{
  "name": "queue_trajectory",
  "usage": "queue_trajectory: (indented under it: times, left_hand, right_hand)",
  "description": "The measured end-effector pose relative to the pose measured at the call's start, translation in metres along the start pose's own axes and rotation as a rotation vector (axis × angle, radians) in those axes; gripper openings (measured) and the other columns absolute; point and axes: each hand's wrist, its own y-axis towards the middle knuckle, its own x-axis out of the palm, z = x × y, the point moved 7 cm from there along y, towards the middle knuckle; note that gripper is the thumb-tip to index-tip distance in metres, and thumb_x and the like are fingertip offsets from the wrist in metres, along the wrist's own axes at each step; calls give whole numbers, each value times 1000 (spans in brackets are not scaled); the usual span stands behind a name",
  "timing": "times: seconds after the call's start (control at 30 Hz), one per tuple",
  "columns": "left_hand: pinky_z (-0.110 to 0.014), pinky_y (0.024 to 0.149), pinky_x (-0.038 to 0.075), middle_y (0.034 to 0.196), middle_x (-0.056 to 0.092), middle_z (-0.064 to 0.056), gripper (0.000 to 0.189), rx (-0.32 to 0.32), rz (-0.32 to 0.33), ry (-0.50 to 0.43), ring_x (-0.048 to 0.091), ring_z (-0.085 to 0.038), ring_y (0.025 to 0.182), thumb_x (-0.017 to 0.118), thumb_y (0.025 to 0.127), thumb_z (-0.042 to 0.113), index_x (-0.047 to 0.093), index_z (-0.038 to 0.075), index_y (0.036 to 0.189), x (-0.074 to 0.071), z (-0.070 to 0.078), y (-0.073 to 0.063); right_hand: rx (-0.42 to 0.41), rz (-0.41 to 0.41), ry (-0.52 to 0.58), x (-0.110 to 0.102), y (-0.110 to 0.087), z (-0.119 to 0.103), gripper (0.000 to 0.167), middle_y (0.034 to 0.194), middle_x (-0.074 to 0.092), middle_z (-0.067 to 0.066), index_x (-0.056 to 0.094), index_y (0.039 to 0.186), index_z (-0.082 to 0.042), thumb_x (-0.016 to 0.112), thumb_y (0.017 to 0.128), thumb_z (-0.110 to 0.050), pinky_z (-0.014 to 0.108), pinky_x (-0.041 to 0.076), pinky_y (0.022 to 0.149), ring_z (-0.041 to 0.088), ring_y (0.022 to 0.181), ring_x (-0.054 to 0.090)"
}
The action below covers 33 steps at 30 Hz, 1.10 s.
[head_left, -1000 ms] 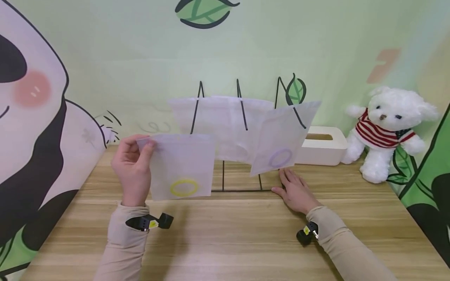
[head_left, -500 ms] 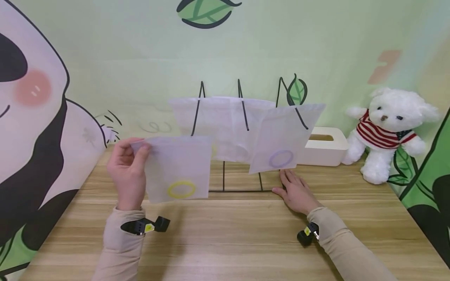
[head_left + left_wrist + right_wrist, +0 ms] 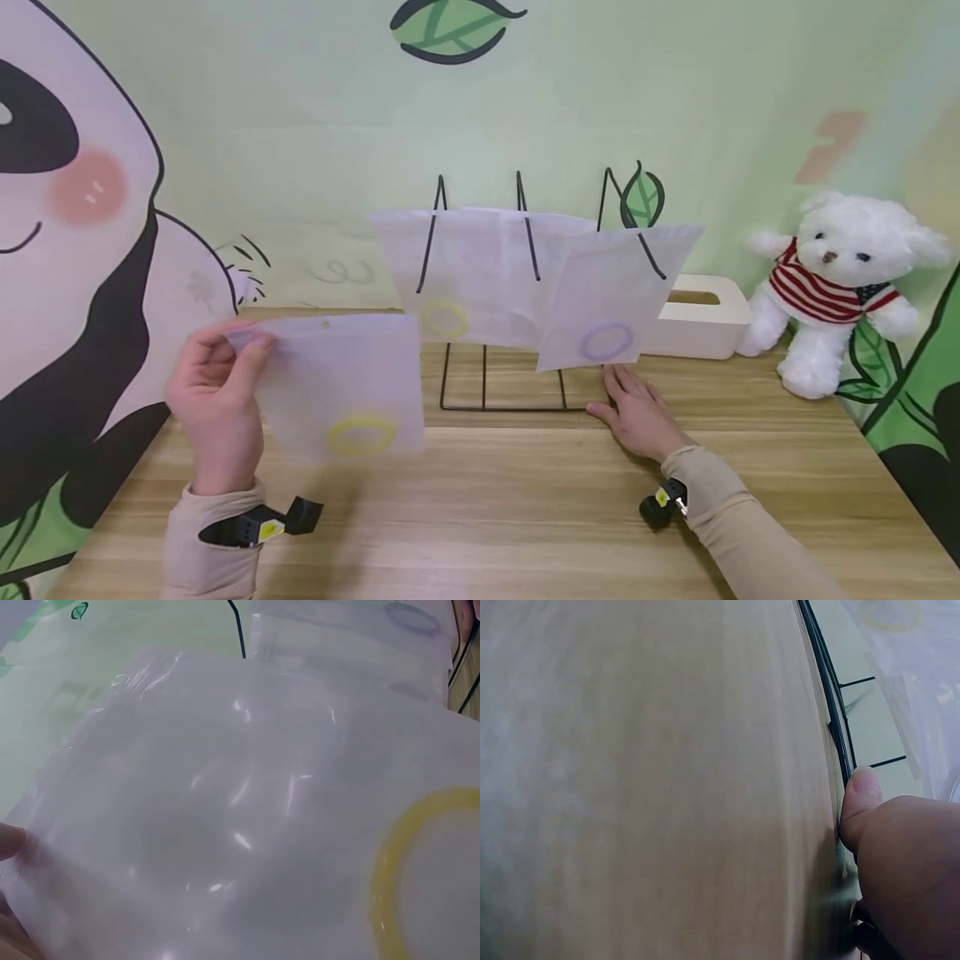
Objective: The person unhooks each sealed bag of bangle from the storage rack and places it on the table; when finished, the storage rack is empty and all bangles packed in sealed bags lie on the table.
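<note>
Here's the table (image 3: pixel 487 508) — pale wood, the grain streaking from side to side, a soft shadow falling across its near left part. Towards the back, in the middle, sits the black wire rack (image 3: pixel 517 409), its thin base flat on the boards, crossbars showing. And there's the right hand (image 3: pixel 637 412) down at the rack's front right corner, thumb touching the wire! Further right, the white slotted box (image 3: pixel 697 329) rests near the back edge — and just beside it, the white plush bear (image 3: pixel 843 275) in its striped top, feet on the wood.
</note>
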Motion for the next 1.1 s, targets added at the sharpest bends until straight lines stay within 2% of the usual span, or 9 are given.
queue_trajectory:
  times: [0.13, 0.2, 0.43, 0.6, 0.7, 0.83, 0.9, 1.0, 1.1]
  left_hand:
    - [-23, 68, 52, 87, 71, -17, 24, -3, 20, 65, 65, -19, 72, 67, 81, -16, 58, -21, 103, -14, 10, -2]
    - [-22, 68, 53, 88, 71, -16, 24, -33, 25, 109, 65, -18, 73, 68, 82, -14, 59, -20, 104, -21, 11, -3]
    - [-19, 67, 51, 87, 72, -7, 23, -205, 19, 309, 63, -14, 73, 70, 84, -6, 62, -11, 105, -40, -4, -10]
    - [-18, 66, 50, 87, 72, -5, 22, -234, 42, 401, 62, -13, 72, 71, 85, -2, 64, -7, 104, -51, -11, -7]
    - [-17, 67, 50, 87, 72, -3, 21, -265, 24, 458, 61, -13, 73, 71, 86, 0, 64, -4, 105, -55, -17, -1]
    - [-14, 68, 50, 87, 70, 1, 19, -353, -42, 580, 61, -11, 77, 68, 89, 2, 63, 1, 107, -61, -26, 4]
    - [-12, 69, 49, 88, 69, 4, 19, -380, -106, 678, 61, -9, 79, 67, 91, 5, 61, 4, 109, -65, -30, 7]
    - [-11, 69, 48, 91, 67, 5, 22, -385, -228, 822, 59, -7, 81, 64, 94, 12, 59, 3, 113, -68, -36, 11]
    - [-15, 64, 47, 91, 67, 2, 27, -407, -338, 909, 58, -7, 78, 62, 96, 16, 57, 0, 117, -71, -46, 10]
  right_hand:
    - [-12, 11, -1, -2, 0, -1, 70, 153, 21, 32, 23, 148, 9, 48, 102, -37, 66, 19, 109, 47, 140, 20]
    - [-20, 21, -5, -4, 0, -1, 70, 152, 22, 33, 24, 148, 10, 49, 102, -36, 66, 19, 109, 48, 140, 21]
    - [-28, 16, -25, -1, -5, 2, 69, 151, 24, 34, 26, 147, 11, 49, 101, -36, 66, 20, 109, 49, 139, 23]
    - [-48, 37, -22, -1, -5, 3, 70, 150, 26, 34, 28, 146, 11, 50, 101, -37, 66, 22, 108, 48, 138, 24]
    - [-48, 61, -15, -3, -7, 4, 69, 149, 26, 35, 29, 146, 11, 51, 100, -36, 66, 21, 108, 49, 138, 24]
    - [-32, 45, -4, 1, -12, 7, 70, 150, 24, 35, 27, 147, 11, 52, 100, -36, 66, 20, 108, 48, 139, 22]
    - [-34, 46, 4, 3, -12, 6, 71, 150, 24, 34, 27, 147, 10, 51, 100, -37, 66, 20, 108, 48, 139, 22]
    - [-45, 69, 14, 2, -9, 3, 71, 150, 24, 34, 27, 147, 10, 51, 100, -38, 66, 20, 108, 48, 139, 22]
    - [-52, 83, 16, -1, -4, 0, 71, 151, 24, 33, 27, 147, 10, 51, 100, -38, 65, 19, 109, 48, 139, 22]
